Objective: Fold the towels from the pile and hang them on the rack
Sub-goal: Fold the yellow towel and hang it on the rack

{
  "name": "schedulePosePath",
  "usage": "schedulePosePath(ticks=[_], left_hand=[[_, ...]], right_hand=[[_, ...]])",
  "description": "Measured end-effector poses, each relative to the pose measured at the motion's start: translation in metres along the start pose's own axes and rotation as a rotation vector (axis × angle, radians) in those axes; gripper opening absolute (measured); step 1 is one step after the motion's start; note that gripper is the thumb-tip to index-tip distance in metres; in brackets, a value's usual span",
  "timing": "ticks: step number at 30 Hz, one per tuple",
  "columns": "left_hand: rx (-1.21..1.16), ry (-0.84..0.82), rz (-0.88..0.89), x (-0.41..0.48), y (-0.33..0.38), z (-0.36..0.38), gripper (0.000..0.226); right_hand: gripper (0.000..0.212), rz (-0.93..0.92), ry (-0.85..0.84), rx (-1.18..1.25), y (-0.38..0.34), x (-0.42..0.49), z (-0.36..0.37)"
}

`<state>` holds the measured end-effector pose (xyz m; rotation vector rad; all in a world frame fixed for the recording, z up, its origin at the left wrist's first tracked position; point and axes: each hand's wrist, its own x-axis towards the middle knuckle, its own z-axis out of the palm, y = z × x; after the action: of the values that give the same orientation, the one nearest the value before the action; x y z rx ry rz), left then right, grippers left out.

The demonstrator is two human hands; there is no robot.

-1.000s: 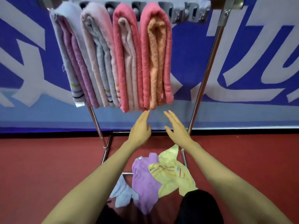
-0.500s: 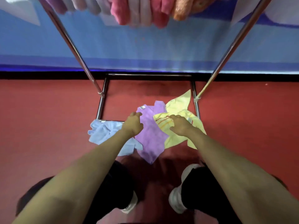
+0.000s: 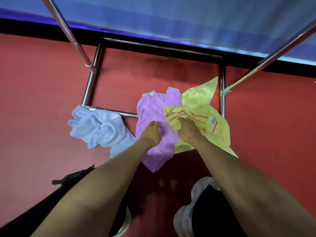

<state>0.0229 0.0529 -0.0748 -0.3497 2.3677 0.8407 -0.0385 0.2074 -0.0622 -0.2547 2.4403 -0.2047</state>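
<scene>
Three crumpled towels lie on the red floor at the foot of the rack. A light blue towel (image 3: 100, 130) is on the left, a purple towel (image 3: 153, 110) in the middle and a yellow towel (image 3: 201, 103) with orange stripes on the right, overlapping the purple one. My left hand (image 3: 151, 133) is down on the purple towel with its fingers curled into the cloth. My right hand (image 3: 188, 130) is on the striped part of the yellow towel, fingers bent over its fabric. The rack's top bar and the hung towels are out of view.
The rack's metal base frame (image 3: 160, 47) lies on the floor around the towels, with slanted legs (image 3: 71, 36) rising left and right. A blue wall banner (image 3: 188, 17) stands behind. My shoes (image 3: 186, 218) and dark trousers are at the bottom.
My view dropped from the hung towels to the floor pile. Both hands came down from below the hung towels onto the purple and yellow towels, and I have leaned closer.
</scene>
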Motion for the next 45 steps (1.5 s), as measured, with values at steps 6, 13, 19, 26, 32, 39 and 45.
schedulePosePath(ticks=[6,13,19,26,32,39,45], left_hand=[[0.031,-0.115,0.054,0.027,-0.001,0.013,0.067],[-0.038,-0.257,0.003,0.034,-0.011,0.019,0.077],[0.014,-0.275,-0.013,0.041,-0.022,0.026,0.078],[-0.100,-0.141,-0.046,0.040,-0.003,0.013,0.041],[-0.845,-0.072,-0.236,0.002,0.049,-0.022,0.039],[-1.289,0.026,-0.207,-0.065,0.098,-0.097,0.019],[-1.112,0.119,0.060,-0.145,0.133,-0.172,0.016]], right_hand=[[0.059,0.128,0.034,0.024,0.017,0.022,0.022],[0.048,0.265,0.126,0.115,0.016,0.033,0.034],[0.030,0.210,0.227,-0.010,0.020,0.037,0.036],[0.016,0.019,0.437,0.098,0.019,0.022,0.022],[0.005,-0.041,0.366,0.554,0.010,-0.030,-0.018],[0.011,-0.175,0.418,0.697,-0.019,-0.114,-0.085],[0.020,-0.296,0.432,0.746,-0.044,-0.175,-0.142]])
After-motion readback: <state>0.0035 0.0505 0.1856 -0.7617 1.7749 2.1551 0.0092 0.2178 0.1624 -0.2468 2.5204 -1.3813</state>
